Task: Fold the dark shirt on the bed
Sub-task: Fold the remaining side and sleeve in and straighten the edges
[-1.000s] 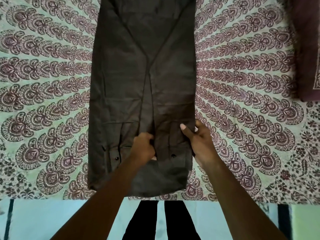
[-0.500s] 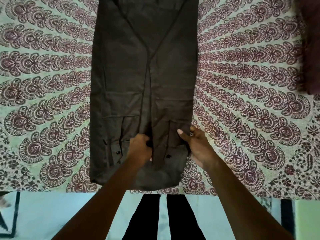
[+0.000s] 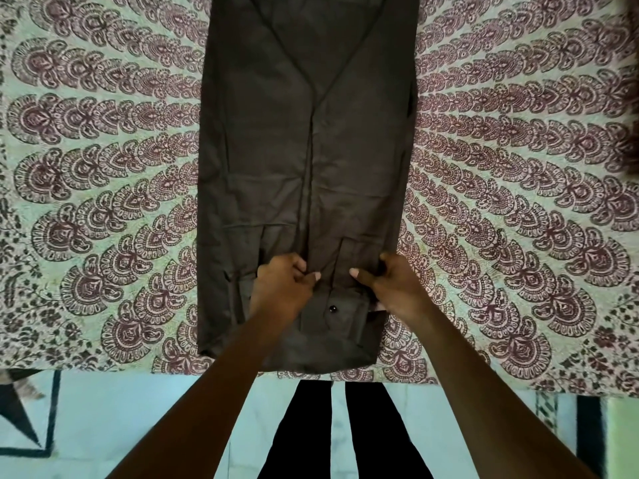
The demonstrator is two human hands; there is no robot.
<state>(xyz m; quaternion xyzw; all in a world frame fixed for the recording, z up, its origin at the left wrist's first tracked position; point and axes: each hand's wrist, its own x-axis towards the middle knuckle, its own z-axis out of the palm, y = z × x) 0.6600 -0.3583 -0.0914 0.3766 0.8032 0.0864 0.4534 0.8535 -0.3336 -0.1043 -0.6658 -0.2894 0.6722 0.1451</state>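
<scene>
The dark shirt [image 3: 304,150] lies lengthwise on the bed as a long narrow strip, both sides folded inward and the sleeves meeting along a centre line. Its near end reaches the bed's front edge. My left hand [image 3: 281,288] pinches the cloth at the centre line by the sleeve cuffs. My right hand [image 3: 389,286] grips the shirt's right edge at the same height, thumb on top beside a buttoned cuff [image 3: 333,309]. The far end of the shirt runs out of view at the top.
The bed carries a pale green sheet with maroon paisley print [image 3: 103,202]. Its front edge [image 3: 103,366] crosses the lower frame. Below it are a light tiled floor [image 3: 121,420] and my dark trouser legs [image 3: 332,430]. A maroon cloth [image 3: 632,143] shows at the right border.
Both hands have closed tighter on the shirt near the cuffs; the right fingers now curl under the right edge. The shirt's lower right corner has bunched slightly.
</scene>
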